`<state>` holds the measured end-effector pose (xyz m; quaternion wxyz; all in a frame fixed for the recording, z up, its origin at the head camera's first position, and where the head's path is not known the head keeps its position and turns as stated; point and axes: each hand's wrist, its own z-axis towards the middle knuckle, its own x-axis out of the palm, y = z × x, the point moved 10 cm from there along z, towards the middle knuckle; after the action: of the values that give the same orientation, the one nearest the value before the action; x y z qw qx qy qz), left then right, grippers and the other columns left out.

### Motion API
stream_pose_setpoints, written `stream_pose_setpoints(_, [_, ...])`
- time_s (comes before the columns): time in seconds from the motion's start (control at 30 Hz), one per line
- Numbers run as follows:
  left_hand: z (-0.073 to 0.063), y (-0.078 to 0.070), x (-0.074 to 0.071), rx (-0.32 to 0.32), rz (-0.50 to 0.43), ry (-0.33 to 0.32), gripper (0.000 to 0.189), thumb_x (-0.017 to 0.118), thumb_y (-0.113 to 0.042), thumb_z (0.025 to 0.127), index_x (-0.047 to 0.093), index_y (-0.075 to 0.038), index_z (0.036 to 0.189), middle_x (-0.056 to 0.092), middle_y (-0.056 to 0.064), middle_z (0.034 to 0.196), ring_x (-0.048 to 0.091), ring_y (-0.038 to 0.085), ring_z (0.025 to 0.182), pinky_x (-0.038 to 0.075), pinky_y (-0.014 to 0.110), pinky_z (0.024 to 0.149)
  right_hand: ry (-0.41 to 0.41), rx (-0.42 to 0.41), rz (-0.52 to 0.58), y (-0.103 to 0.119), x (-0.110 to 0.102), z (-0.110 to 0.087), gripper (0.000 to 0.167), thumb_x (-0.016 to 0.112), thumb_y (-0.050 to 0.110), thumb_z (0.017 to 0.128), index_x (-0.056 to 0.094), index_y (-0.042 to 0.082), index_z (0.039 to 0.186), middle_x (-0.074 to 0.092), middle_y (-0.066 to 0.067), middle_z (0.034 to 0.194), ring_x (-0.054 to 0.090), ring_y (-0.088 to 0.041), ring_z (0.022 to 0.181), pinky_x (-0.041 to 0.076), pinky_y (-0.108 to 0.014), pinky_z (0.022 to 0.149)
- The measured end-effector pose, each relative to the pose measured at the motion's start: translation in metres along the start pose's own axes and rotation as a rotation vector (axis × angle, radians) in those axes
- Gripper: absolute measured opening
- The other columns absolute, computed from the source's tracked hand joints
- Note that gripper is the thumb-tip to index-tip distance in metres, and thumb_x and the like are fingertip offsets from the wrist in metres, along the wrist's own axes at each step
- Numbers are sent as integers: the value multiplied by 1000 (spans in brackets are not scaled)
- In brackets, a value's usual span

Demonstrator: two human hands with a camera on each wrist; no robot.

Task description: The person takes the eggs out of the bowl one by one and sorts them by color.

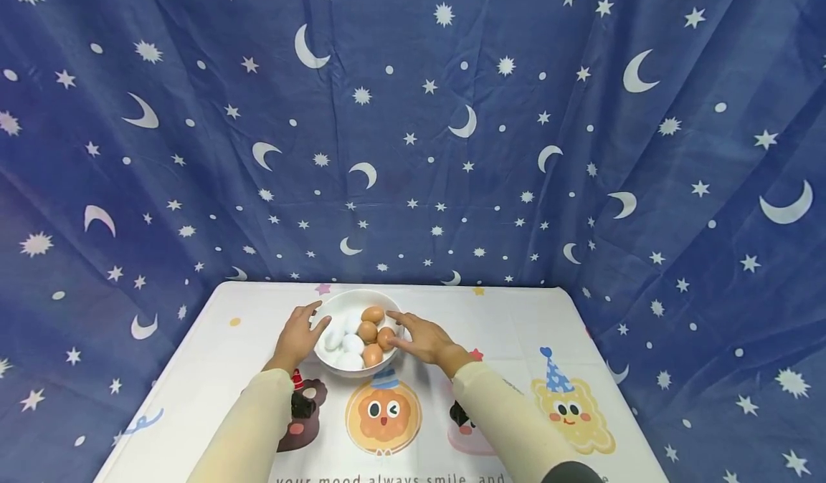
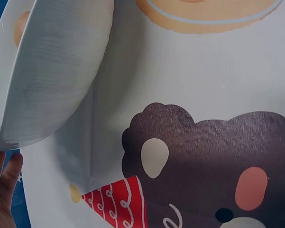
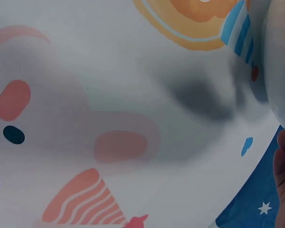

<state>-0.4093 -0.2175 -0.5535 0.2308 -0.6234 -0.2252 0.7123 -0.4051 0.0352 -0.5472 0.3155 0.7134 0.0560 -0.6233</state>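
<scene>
A white bowl (image 1: 351, 374) stands near the far side of the table, with several brown eggs (image 1: 367, 332) on its right side and several white eggs (image 1: 352, 345) on its left. At the bowl's left rim is my left hand (image 1: 297, 338), fingers spread, thumb reaching over the rim. In the left wrist view its fingertips lie right by the bowl's edge. Opposite it, my right hand (image 1: 422, 337) has thumb and forefinger apart over the right rim, close to the brown eggs. Whether those fingers touch an egg, I cannot tell.
A white tablecloth (image 1: 510, 318) with cartoon prints and lettering covers the table. Behind and around it hangs a blue curtain (image 1: 413, 182) patterned with moons and stars. Both sleeved forearms reach in from the near edge.
</scene>
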Motion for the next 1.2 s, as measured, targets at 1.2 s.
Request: stream_pose_setpoints(1.2, [-14, 52, 19, -364, -602, 76, 45, 59, -29, 100, 52, -17, 143, 52, 19, 125, 65, 22, 96, 63, 31, 65, 14, 189, 79, 0, 30, 28, 62, 62, 44, 87, 49, 28, 145, 58, 0, 136, 58, -25, 121, 50, -48, 97])
